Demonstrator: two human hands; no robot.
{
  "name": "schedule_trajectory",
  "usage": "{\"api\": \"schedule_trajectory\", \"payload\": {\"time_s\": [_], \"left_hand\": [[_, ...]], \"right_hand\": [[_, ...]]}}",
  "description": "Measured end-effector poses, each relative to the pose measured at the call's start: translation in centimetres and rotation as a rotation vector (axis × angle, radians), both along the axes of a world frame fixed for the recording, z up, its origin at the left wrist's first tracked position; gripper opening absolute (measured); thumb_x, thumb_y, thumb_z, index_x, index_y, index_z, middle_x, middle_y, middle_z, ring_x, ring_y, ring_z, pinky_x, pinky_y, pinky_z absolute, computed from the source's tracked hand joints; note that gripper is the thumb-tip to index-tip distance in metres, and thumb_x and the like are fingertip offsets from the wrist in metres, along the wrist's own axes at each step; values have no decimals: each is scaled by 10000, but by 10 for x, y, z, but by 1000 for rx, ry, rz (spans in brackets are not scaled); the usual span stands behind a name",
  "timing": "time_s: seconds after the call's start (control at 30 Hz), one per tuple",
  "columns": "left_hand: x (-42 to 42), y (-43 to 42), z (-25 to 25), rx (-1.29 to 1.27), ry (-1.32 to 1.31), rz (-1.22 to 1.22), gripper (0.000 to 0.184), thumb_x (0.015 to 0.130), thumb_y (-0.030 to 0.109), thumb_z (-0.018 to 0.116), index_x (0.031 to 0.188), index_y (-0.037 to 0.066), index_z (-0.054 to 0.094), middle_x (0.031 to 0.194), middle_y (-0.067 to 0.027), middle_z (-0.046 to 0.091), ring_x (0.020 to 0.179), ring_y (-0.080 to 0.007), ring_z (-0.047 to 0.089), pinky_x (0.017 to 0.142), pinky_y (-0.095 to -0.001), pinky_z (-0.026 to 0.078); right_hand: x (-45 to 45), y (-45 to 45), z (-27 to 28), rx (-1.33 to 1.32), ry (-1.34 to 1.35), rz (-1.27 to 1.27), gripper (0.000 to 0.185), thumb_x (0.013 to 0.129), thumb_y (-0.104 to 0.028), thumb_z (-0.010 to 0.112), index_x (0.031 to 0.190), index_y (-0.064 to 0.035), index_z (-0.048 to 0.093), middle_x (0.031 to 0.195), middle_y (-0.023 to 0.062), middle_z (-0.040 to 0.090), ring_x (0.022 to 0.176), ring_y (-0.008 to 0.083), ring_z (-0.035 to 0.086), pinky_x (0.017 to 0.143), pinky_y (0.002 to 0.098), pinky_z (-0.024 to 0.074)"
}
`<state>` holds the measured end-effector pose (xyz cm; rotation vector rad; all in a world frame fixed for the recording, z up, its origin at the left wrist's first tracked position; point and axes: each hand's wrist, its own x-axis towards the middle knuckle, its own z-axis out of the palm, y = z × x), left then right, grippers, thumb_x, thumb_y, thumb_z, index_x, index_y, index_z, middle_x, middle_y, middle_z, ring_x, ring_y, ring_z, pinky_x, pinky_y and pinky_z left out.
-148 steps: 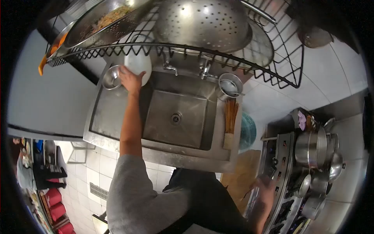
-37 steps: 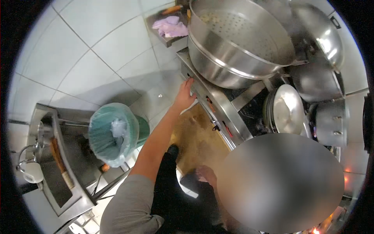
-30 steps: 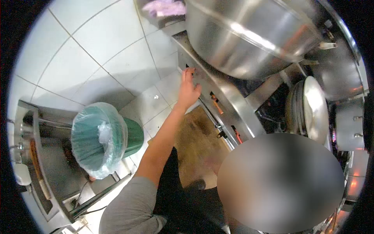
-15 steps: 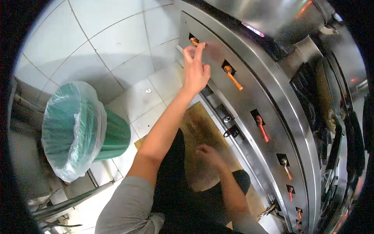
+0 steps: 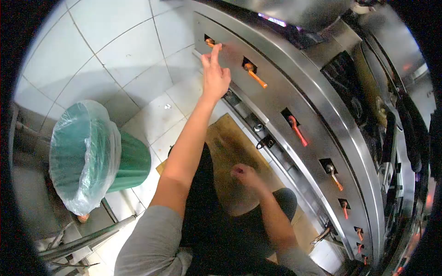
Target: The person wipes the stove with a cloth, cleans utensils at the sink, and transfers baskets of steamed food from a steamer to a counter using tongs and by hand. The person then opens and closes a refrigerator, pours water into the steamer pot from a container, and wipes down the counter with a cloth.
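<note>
My left hand [image 5: 215,78] reaches up to the stainless steel stove front [image 5: 276,92]. Its fingers are apart, and one fingertip touches the end of the topmost orange valve handle [image 5: 211,43]. Just below that hand, a second orange valve handle [image 5: 256,76] slants downward out of its square hole. My right hand [image 5: 248,177] hovers low over my lap with curled fingers. Something small and dark shows at its fingertips, too blurred to name.
A green bin [image 5: 133,161] with a clear plastic liner stands at the left on the tiled floor. More handles, including a red valve handle [image 5: 298,131], run down the stove front. Brown cardboard [image 5: 225,131] lies on the floor below. Metal cookware [image 5: 304,14] is above the stove.
The view has shifted, so the stove front sits farther left and higher. My left hand stays at the top handle. The right hand's fingers have turned, showing a dark spot at their tips.
</note>
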<state>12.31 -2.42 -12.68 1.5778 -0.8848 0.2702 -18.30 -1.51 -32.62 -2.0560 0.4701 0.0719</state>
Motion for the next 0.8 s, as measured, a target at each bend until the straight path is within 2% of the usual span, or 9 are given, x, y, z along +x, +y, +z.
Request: {"api": "schedule_trajectory", "payload": {"time_s": [0.07, 0.2, 0.3, 0.4, 0.47, 0.6, 0.67, 0.8], "left_hand": [[-1, -1, -1, -5, 15, 1, 737, 703, -79, 519, 1365, 166, 307, 1115, -165, 373, 657, -195, 508, 661, -319, 480], [-3, 1, 2, 50, 3, 49, 730, 703, -70, 520, 1363, 167, 313, 1103, -168, 390, 665, -201, 516, 670, -328, 482], [-5, 2, 1, 57, -2, 71, 722, 703, -67, 515, 1359, 164, 319, 1109, -172, 404, 667, -204, 517, 681, -336, 482], [-3, 1, 1, 84, -3, 77, 721, 706, -67, 505, 1361, 166, 315, 1140, -190, 402, 725, -239, 541, 701, -340, 482], [0, -1, -3, 71, -110, 129, 707, 715, -46, 513, 1351, 188, 311, 1142, -204, 391, 715, -325, 577, 708, -408, 492], [1, -2, -4, 65, -100, 128, 707, 715, -44, 512, 1352, 187, 310, 1130, -206, 393, 752, -339, 572, 717, -411, 490], [-2, 0, -3, 63, -24, 72, 706, 715, -44, 511, 1351, 189, 311, 1112, -204, 397, 789, -352, 563, 734, -416, 486], [-1, -1, -4, 67, -62, 106, 712, 713, -48, 511, 1352, 193, 310, 1098, -199, 398, 800, -358, 558, 751, -419, 481]], "right_hand": [[-1, 1, 6, -77, 40, -47, 321, 864, -296, 603, 1065, -45, 602, 1025, 136, 632, 949, 250, 604, 821, 360, 466], [2, 0, 15, -63, 91, -20, 333, 861, -313, 605, 1065, -51, 605, 1028, 137, 632, 962, 246, 604, 829, 361, 468], [0, -1, -1, -34, 113, -26, 330, 860, -323, 607, 1063, -63, 608, 1025, 133, 632, 960, 254, 603, 831, 359, 468], [-1, -3, -8, -88, 69, -11, 320, 858, -322, 608, 1063, -77, 612, 1029, 128, 633, 969, 263, 602, 831, 360, 468], [0, 0, 19, -46, 108, -8, 312, 860, -325, 602, 1059, -85, 616, 1045, 121, 633, 983, 271, 597, 838, 359, 464], [1, 0, 30, -73, 152, 4, 322, 857, -336, 599, 1060, -87, 618, 1070, 116, 630, 1001, 271, 595, 853, 364, 463], [0, 0, 28, -55, 101, 6, 318, 849, -310, 602, 1037, -55, 621, 1017, 154, 640, 962, 319, 605, 848, 392, 470], [0, -1, 21, -72, 103, -4, 326, 850, -318, 598, 1049, -61, 619, 1027, 155, 639, 965, 320, 604, 856, 397, 465]]}}
